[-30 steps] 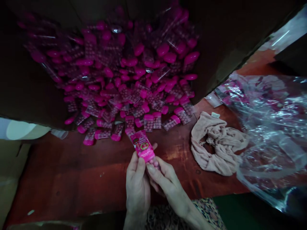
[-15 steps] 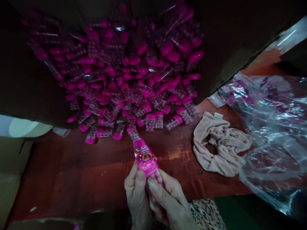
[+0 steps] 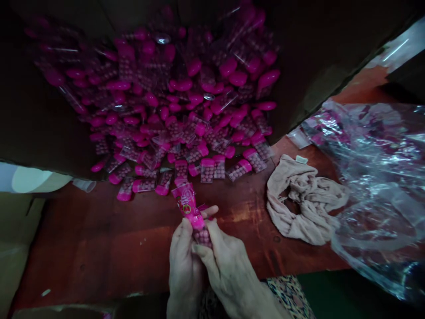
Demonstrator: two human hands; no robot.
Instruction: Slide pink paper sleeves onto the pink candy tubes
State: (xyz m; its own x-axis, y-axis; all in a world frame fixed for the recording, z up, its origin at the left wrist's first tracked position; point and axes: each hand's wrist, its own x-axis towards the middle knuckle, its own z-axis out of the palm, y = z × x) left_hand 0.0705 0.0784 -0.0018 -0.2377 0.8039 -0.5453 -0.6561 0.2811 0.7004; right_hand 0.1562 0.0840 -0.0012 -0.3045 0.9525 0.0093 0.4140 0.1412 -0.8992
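Note:
Close to the table's front edge, my left hand (image 3: 183,259) and my right hand (image 3: 229,261) are both closed on one small clear candy container (image 3: 203,238) full of pink balls. A pink printed sleeve (image 3: 186,199) covers its far end and flares open away from me. My left thumb presses at the sleeve's near edge. The right thumb and fingers grip the clear body, with one right fingertip stretched out past it. My palms hide the container's near end. Just beyond the sleeve lies another pink-capped container (image 3: 181,170).
A large heap of pink-capped candy containers (image 3: 175,126) spills from a dark open box (image 3: 299,66) onto the reddish table (image 3: 109,239). To the right lie a crumpled beige cloth (image 3: 305,204) and a clear plastic bag (image 3: 381,212) with pink pieces inside. A clear cup (image 3: 84,184) is at left.
The sleeve and container have tilted left and come slightly nearer me. My right hand has shifted its grip up the container, with a fingertip now sticking out.

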